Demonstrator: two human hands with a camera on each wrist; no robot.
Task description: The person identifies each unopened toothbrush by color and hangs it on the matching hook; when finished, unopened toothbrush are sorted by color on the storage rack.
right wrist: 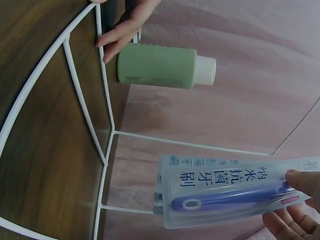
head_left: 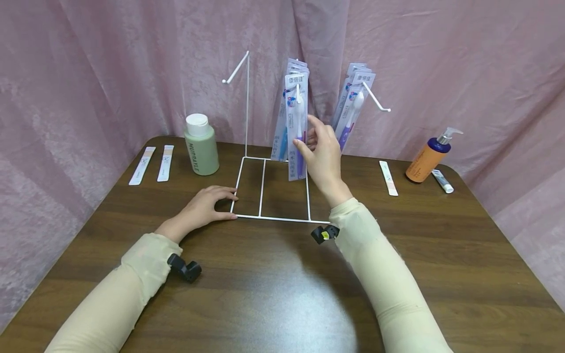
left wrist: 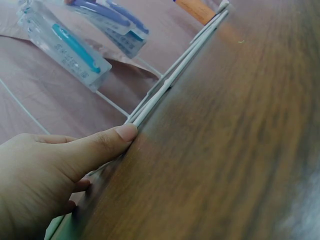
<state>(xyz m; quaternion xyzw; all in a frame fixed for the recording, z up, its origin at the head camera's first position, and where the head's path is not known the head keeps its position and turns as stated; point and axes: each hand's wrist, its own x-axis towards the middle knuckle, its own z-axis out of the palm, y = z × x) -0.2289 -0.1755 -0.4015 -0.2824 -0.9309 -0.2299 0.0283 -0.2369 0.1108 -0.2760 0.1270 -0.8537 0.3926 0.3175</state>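
A white wire rack (head_left: 261, 189) stands on the table. My left hand (head_left: 204, 205) rests at its front left corner, thumb on the front bar and fingers at the side bar. At the middle hook, my right hand (head_left: 324, 156) pinches a packaged purple toothbrush (head_left: 296, 162) by its edge; the right wrist view shows the thumb on the front of the pack (right wrist: 220, 200). Behind it, a packaged blue toothbrush (head_left: 280, 132) hangs with others. More packaged toothbrushes (head_left: 351, 100) hang on the right hook, while the left hook (head_left: 236, 67) holds none.
Left of the rack stand a green bottle (head_left: 203, 152) with a white cap and two slim sachets (head_left: 142, 165). On the right are another sachet (head_left: 388, 178), an orange pump bottle (head_left: 425, 162) and a small tube (head_left: 443, 181). A pink curtain (head_left: 132, 63) hangs behind the table.
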